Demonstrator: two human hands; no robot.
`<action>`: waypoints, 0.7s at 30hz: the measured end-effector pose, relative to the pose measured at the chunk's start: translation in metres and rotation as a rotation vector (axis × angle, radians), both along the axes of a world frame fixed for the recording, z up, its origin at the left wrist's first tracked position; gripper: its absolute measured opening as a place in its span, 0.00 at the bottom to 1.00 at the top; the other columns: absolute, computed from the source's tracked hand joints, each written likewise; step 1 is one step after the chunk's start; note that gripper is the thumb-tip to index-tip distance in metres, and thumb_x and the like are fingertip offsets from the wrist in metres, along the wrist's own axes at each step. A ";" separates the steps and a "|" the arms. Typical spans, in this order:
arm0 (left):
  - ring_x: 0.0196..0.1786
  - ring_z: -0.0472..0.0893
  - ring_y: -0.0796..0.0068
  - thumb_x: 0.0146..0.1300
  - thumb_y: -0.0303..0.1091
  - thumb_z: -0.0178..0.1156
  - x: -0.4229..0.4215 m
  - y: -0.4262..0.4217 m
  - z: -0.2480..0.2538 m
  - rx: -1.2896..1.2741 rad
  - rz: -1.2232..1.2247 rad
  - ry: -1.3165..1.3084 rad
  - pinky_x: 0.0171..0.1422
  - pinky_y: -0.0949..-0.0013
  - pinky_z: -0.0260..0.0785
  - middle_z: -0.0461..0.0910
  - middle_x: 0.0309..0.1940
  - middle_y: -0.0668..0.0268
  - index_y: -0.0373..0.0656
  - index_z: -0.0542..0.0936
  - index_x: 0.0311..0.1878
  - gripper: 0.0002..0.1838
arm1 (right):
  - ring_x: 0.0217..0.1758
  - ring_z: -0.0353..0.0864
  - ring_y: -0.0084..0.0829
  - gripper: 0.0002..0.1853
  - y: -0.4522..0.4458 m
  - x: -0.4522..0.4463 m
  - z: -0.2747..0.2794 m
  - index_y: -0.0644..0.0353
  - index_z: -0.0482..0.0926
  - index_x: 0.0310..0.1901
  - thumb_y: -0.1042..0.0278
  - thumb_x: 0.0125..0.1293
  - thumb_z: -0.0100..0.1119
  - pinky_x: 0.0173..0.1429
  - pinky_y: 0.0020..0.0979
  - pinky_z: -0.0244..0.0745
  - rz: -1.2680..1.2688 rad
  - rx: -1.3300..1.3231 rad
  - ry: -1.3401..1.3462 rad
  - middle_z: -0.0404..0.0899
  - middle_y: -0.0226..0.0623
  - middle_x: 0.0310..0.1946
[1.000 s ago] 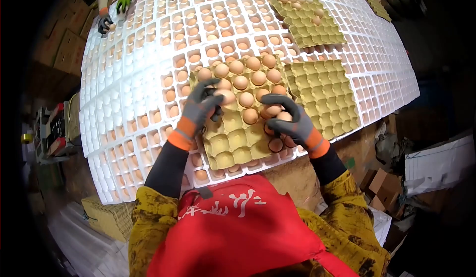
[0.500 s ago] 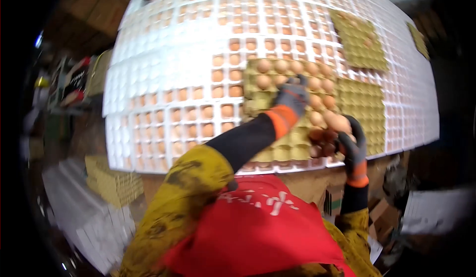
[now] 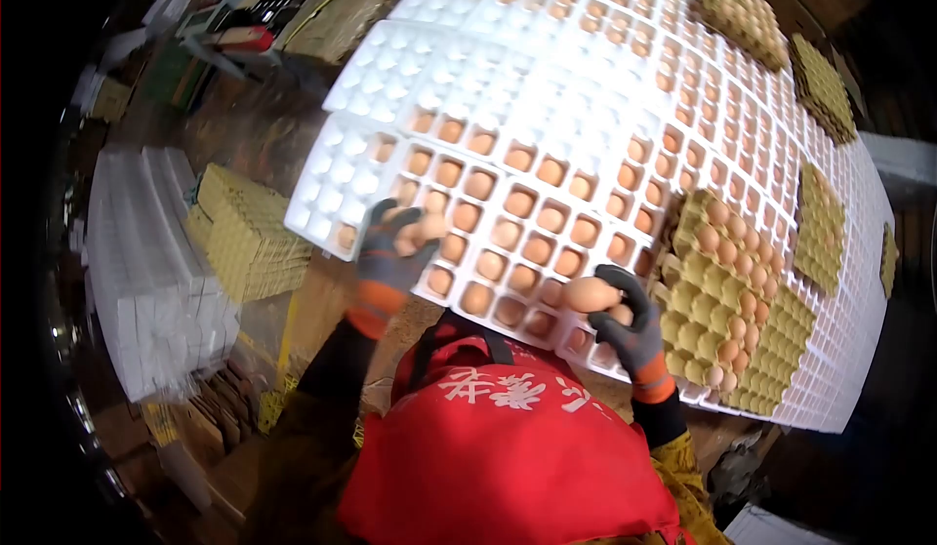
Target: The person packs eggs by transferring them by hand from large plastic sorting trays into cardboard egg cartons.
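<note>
Holding eggs (image 3: 590, 294) in curled grip, with left hand (image 3: 386, 260) at 9 o'clock, right hand (image 3: 639, 330) at 4 o'clock; wearing red apron (image 3: 508, 472) with unclear white characters (image 3: 520, 396).

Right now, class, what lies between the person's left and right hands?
The head view shows white trays with brown eggs seated in their cells between the left hand and the right hand, besides the eggs at each hand.

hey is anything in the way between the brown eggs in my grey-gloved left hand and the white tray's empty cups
Only your left hand; past its fingers, nothing visible stands between the brown eggs and the empty white cups on the left.
</note>
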State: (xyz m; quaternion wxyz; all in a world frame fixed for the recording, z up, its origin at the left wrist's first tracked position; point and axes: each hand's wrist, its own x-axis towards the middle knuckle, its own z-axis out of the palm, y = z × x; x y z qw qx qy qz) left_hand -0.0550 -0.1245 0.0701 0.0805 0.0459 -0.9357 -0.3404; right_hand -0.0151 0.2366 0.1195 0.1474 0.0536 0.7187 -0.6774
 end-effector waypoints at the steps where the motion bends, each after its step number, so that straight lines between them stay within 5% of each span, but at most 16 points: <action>1: 0.58 0.79 0.58 0.51 0.27 0.76 0.008 -0.037 -0.004 0.093 0.072 0.006 0.60 0.58 0.76 0.75 0.56 0.55 0.40 0.83 0.53 0.24 | 0.58 0.79 0.34 0.29 -0.031 -0.013 -0.003 0.63 0.78 0.59 0.71 0.55 0.75 0.63 0.34 0.75 0.098 0.026 0.041 0.79 0.40 0.56; 3: 0.54 0.81 0.59 0.52 0.22 0.74 0.020 -0.115 -0.045 0.417 0.148 -0.084 0.56 0.59 0.77 0.75 0.54 0.56 0.36 0.82 0.51 0.21 | 0.60 0.78 0.37 0.27 -0.090 -0.047 -0.003 0.62 0.79 0.58 0.69 0.56 0.75 0.66 0.37 0.72 0.323 0.092 0.221 0.79 0.42 0.56; 5: 0.56 0.79 0.54 0.53 0.30 0.74 0.011 -0.121 -0.009 -0.150 0.135 0.053 0.59 0.57 0.75 0.75 0.56 0.53 0.39 0.82 0.52 0.22 | 0.56 0.81 0.42 0.25 -0.148 -0.071 -0.010 0.59 0.80 0.56 0.65 0.56 0.75 0.61 0.39 0.75 0.402 0.107 0.277 0.80 0.43 0.54; 8: 0.56 0.79 0.49 0.54 0.38 0.75 -0.006 -0.132 -0.021 -0.330 0.139 -0.036 0.57 0.54 0.76 0.71 0.60 0.52 0.41 0.82 0.53 0.24 | 0.56 0.80 0.41 0.24 -0.226 -0.106 -0.012 0.60 0.81 0.55 0.65 0.57 0.74 0.59 0.37 0.76 0.455 0.248 0.405 0.80 0.42 0.52; 11: 0.57 0.79 0.50 0.56 0.42 0.74 -0.001 -0.138 -0.020 -0.353 0.158 -0.096 0.56 0.52 0.76 0.70 0.63 0.55 0.48 0.82 0.56 0.24 | 0.55 0.81 0.47 0.22 -0.288 -0.129 -0.018 0.55 0.81 0.55 0.64 0.58 0.71 0.56 0.39 0.78 0.457 0.477 0.540 0.78 0.44 0.55; 15: 0.54 0.81 0.55 0.65 0.34 0.64 -0.011 -0.159 -0.017 -0.260 0.191 0.126 0.51 0.58 0.78 0.74 0.61 0.60 0.54 0.81 0.61 0.20 | 0.50 0.82 0.47 0.21 -0.342 -0.154 -0.054 0.51 0.79 0.56 0.62 0.60 0.68 0.48 0.43 0.80 0.483 0.803 0.654 0.76 0.41 0.56; 19: 0.61 0.80 0.56 0.66 0.29 0.61 -0.036 -0.167 -0.041 -0.298 0.074 0.052 0.54 0.58 0.78 0.72 0.70 0.61 0.59 0.76 0.69 0.27 | 0.52 0.82 0.48 0.20 -0.363 -0.162 -0.070 0.52 0.80 0.57 0.64 0.64 0.65 0.52 0.41 0.80 0.430 0.524 0.502 0.77 0.43 0.58; 21: 0.60 0.81 0.63 0.69 0.32 0.61 -0.040 -0.172 -0.040 0.034 0.146 -0.056 0.56 0.62 0.77 0.75 0.67 0.60 0.51 0.74 0.71 0.26 | 0.54 0.82 0.48 0.18 -0.374 -0.166 -0.077 0.53 0.81 0.58 0.65 0.66 0.62 0.56 0.39 0.79 0.404 0.292 0.389 0.78 0.43 0.58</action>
